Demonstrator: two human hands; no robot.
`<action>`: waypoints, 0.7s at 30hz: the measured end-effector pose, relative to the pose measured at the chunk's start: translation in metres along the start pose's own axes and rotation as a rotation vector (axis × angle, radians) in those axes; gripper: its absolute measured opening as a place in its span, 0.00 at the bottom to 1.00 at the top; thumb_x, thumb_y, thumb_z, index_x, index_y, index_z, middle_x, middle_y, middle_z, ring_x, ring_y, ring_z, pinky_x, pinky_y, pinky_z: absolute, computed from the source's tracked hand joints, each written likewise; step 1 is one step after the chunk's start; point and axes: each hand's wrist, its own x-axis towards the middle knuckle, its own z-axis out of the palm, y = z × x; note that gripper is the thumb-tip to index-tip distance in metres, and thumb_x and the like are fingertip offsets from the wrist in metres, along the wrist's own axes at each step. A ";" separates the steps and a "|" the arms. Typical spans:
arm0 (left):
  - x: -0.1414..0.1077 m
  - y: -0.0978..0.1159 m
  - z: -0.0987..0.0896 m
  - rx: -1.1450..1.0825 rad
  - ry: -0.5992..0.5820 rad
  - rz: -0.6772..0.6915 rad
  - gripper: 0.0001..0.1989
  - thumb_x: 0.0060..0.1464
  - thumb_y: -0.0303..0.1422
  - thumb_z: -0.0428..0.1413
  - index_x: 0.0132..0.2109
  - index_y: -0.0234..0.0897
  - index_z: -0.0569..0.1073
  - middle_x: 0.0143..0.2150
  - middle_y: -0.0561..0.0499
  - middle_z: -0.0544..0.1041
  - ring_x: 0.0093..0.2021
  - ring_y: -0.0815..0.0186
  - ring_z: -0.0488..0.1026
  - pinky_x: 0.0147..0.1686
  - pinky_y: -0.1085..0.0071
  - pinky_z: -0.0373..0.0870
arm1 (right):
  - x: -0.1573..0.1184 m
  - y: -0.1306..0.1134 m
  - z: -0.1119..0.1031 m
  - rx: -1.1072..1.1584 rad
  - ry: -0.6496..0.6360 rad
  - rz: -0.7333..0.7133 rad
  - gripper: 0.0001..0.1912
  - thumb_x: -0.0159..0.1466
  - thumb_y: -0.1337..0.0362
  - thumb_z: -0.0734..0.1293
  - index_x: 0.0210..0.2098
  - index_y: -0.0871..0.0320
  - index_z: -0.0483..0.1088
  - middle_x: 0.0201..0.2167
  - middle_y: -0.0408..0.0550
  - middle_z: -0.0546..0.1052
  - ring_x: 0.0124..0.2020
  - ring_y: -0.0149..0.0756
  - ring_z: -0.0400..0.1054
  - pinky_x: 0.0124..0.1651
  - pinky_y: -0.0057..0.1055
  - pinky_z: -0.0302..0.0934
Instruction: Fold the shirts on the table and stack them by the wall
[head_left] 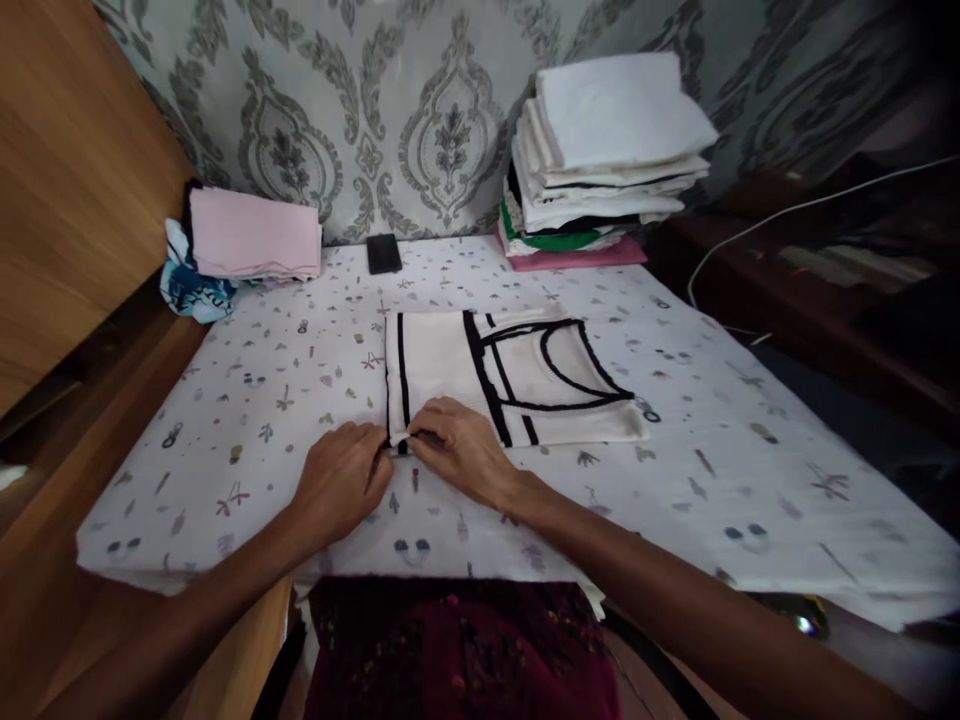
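Observation:
A white knit top with black trim (442,365) lies folded flat on the patterned cloth, its curved neckline toward the right. My left hand (341,478) is closed on the near left corner of its striped hem. Right beside it, my right hand (461,447) pinches the same edge a little further along. A small bit of white fabric shows between the two hands. The fingertips partly hide that corner of the top.
The table (300,400) has a white printed cloth. Folded clothes (622,120) are stacked high at the back right. A pink folded cloth (255,232) tops a smaller pile at the back left, near a dark wallet-like object (384,254). A white cable (795,207) runs at right.

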 end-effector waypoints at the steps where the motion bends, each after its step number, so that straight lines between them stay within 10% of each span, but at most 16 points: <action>1: 0.000 -0.002 -0.003 -0.028 -0.014 0.006 0.08 0.58 0.34 0.47 0.31 0.41 0.64 0.29 0.48 0.73 0.34 0.56 0.71 0.34 0.61 0.65 | -0.001 -0.001 -0.003 -0.012 -0.020 -0.023 0.07 0.64 0.67 0.65 0.36 0.58 0.76 0.34 0.50 0.75 0.42 0.41 0.68 0.44 0.36 0.61; 6: 0.039 -0.041 -0.028 -0.351 -0.143 -0.017 0.11 0.59 0.42 0.48 0.35 0.42 0.68 0.27 0.55 0.72 0.27 0.64 0.69 0.27 0.69 0.61 | 0.011 -0.002 -0.029 -0.010 -0.089 -0.080 0.13 0.68 0.59 0.63 0.40 0.59 0.76 0.35 0.52 0.76 0.38 0.42 0.70 0.42 0.36 0.63; 14: 0.193 -0.092 -0.020 -0.541 0.108 -0.096 0.12 0.50 0.40 0.50 0.36 0.37 0.71 0.33 0.49 0.74 0.33 0.62 0.69 0.32 0.68 0.66 | 0.086 0.049 -0.050 -0.406 0.056 0.123 0.20 0.68 0.68 0.60 0.56 0.69 0.69 0.62 0.67 0.67 0.64 0.50 0.59 0.65 0.44 0.52; 21: 0.223 -0.095 0.003 -0.568 0.058 0.042 0.11 0.48 0.41 0.54 0.28 0.38 0.68 0.27 0.54 0.71 0.31 0.65 0.67 0.35 0.68 0.66 | 0.088 0.086 -0.032 -0.480 0.043 0.191 0.27 0.71 0.58 0.56 0.66 0.65 0.59 0.69 0.62 0.56 0.71 0.47 0.46 0.70 0.49 0.41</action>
